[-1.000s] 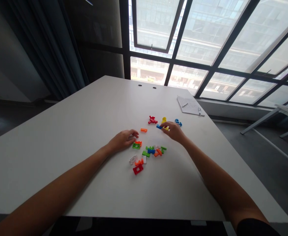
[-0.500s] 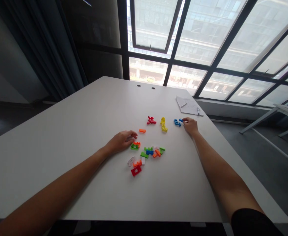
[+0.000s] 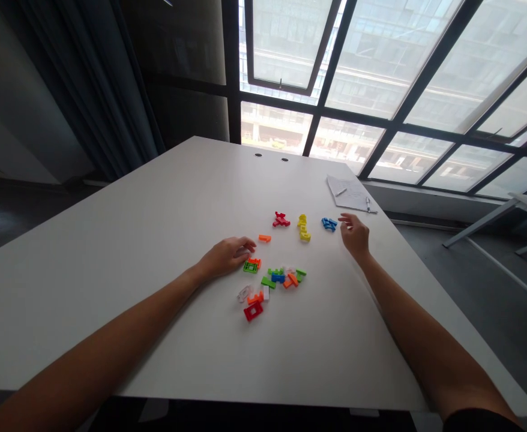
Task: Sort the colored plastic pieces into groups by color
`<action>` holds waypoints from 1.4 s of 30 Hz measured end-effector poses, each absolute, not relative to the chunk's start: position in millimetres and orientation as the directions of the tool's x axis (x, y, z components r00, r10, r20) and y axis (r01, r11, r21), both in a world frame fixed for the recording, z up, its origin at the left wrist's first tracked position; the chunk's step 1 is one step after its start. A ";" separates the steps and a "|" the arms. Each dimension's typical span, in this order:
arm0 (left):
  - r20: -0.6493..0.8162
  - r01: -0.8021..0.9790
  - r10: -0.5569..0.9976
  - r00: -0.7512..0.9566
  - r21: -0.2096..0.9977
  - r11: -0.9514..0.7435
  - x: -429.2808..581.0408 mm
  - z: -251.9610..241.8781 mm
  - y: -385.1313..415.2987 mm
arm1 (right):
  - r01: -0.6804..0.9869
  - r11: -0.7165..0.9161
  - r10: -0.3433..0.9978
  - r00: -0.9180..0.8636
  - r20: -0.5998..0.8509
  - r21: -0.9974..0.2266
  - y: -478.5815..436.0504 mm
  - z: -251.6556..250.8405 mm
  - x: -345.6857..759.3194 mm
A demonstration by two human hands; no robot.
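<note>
A person is wearing a black sleeve [image 3: 479, 422], its curved hem cutting across the right arm at the bottom edge of the frame. Bare skin is showing along the slim right forearm [image 3: 430, 342], which is tapering to a narrow wrist and an unadorned right hand [image 3: 354, 235]. The left forearm [image 3: 110, 330] is showing bare too, narrowing toward a left hand [image 3: 225, 258] without visible jewellery.

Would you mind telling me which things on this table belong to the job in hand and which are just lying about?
In use:
green plastic lattice piece, beside the left hand
blue plastic piece, nearest the right hand
red plastic piece
yellow plastic piece
orange plastic piece
heap of mixed plastic pieces

Just lying about:
white paper sheet
slim pen
</note>
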State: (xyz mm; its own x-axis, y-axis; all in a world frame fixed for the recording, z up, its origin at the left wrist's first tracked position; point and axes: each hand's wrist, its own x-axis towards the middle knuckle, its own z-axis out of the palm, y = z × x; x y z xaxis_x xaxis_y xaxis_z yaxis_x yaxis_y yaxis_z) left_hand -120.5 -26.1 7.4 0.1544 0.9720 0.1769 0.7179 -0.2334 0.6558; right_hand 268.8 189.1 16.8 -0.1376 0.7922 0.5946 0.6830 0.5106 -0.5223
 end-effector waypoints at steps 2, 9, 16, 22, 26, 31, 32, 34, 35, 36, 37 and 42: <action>0.181 0.717 0.971 0.158 0.655 -0.239 -120.0 8.4 -26.6 | 0.574 0.682 0.699 -0.333 0.633 -0.452 154.4 23.0 250.1; 0.199 0.715 0.967 0.157 0.653 -0.250 -118.8 8.5 -26.7 | 0.209 0.930 0.334 -0.823 0.459 -0.303 42.5 34.8 196.3; 0.213 0.709 0.963 0.164 0.654 -0.265 -119.4 7.7 -25.6 | 0.239 0.940 0.325 -0.842 0.430 -0.243 25.8 20.6 186.2; 0.208 0.708 0.963 0.170 0.655 -0.266 -119.6 8.1 -25.4 | 0.243 0.904 0.389 -0.811 0.438 -0.353 18.7 16.7 179.7; 0.202 0.708 0.964 0.173 0.655 -0.264 -120.8 7.3 -25.2 | 0.238 0.886 0.422 -0.770 0.478 -0.399 31.0 29.2 184.2; 0.196 0.713 0.965 0.176 0.651 -0.262 -120.7 8.8 -25.7 | 0.411 0.837 0.548 -0.613 0.569 -0.362 94.7 32.3 221.0; 0.196 0.712 0.965 0.176 0.651 -0.262 -120.5 9.2 -25.8 | 0.472 0.799 0.598 -0.565 0.569 -0.371 110.5 27.8 231.8; 0.200 0.711 0.964 0.176 0.651 -0.265 -120.5 9.5 -25.8 | 0.597 0.694 0.706 -0.457 0.541 -0.402 139.2 15.4 253.4; 0.201 0.712 0.963 0.177 0.649 -0.267 -120.6 9.4 -25.8 | 0.648 0.645 0.746 -0.420 0.517 -0.406 150.8 8.6 263.1; 0.203 0.714 0.963 0.178 0.647 -0.268 -120.8 9.0 -25.6 | 0.686 0.605 0.775 -0.392 0.495 -0.404 160.2 2.3 271.2; 0.203 0.716 0.963 0.179 0.644 -0.270 -121.1 8.6 -25.4 | 0.710 0.576 0.795 -0.373 0.478 -0.405 167.6 -3.2 277.6; 0.201 0.724 0.962 0.183 0.634 -0.271 -121.6 7.4 -24.6 | 0.725 0.545 0.812 -0.332 0.480 -0.421 182.7 -15.5 286.0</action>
State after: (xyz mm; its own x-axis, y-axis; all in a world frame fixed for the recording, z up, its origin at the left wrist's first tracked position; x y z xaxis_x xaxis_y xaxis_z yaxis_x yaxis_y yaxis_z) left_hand -121.6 -24.6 7.4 0.1833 0.9622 0.2013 0.7244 -0.2706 0.6340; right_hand 286.0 182.7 -15.5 -0.3318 0.8122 0.4799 0.7249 0.5450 -0.4212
